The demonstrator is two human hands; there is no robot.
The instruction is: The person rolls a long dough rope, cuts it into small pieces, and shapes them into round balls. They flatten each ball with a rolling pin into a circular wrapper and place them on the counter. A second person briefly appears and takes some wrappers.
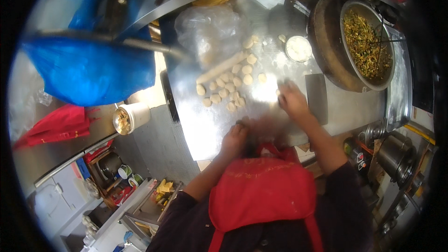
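My left hand (235, 137) is at the near edge of the steel worktop (206, 129), fingers curled; whatever is under them is hidden. My right hand (292, 100) hovers over or rests on the worktop, further right and forward. A small pale bit shows at its fingertips, too blurred to tell if it is held. Several small dough pieces (230, 87) lie scattered on the steel ahead of my left hand. Behind them a long pale dough roll (222, 67) lies at a slant. Just right of my right hand is a flat rectangular metal blade (316, 98).
A bowl of white flour (298, 49) stands beyond my right hand. At right, a metal bowl of chopped filling (365, 45) sits on a thick round wooden block (325, 45). Clear plastic bags (210, 28) lie at the back. Left stands a white tub (140, 116) near blue plastic (94, 70).
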